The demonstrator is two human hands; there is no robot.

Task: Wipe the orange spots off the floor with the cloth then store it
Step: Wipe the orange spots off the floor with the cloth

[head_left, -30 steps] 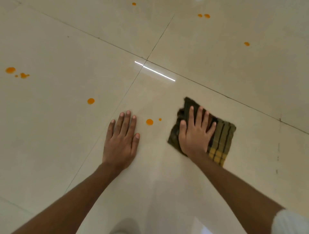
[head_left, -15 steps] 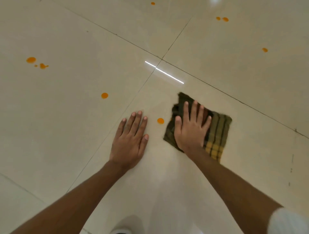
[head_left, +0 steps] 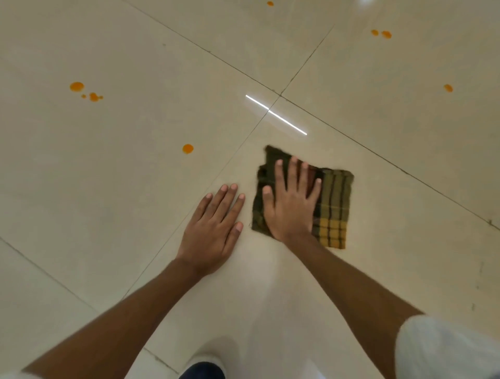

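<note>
The right hand [head_left: 290, 205] lies flat, fingers spread, on the cloth [head_left: 331, 205], pressing it to the floor [head_left: 135, 189]; that grip is released, palm down, nothing clenched. The cloth is a folded plaid square, dark green under the hand and yellow at its near right corner. The hand covers its left half, and the right half and far corner show bare. The left hand [head_left: 213, 230] rests flat on the floor just beside the cloth's left edge, fingers together and released too, holding nothing; its fingertips stand close to the cloth but apart from it.

Whatever lies under the cloth is hidden. The cloth's far edge and the right fingertips are blurred. The right sleeve [head_left: 443, 349] is cut off at the lower right, and a dark shoe tip (only its toe shows) sits at the bottom edge.

Orange spots remain on the floor: one spot [head_left: 187, 148] to the far left of the left hand, a cluster [head_left: 86, 92] well apart at far left, a pair [head_left: 381, 33] and a single [head_left: 448, 88] at upper right, another [head_left: 270, 3] at the top edge. Grout lines cross just beyond the cloth, with a bright streak of reflected light over them. Bare tile lies open on every side of the cloth.
</note>
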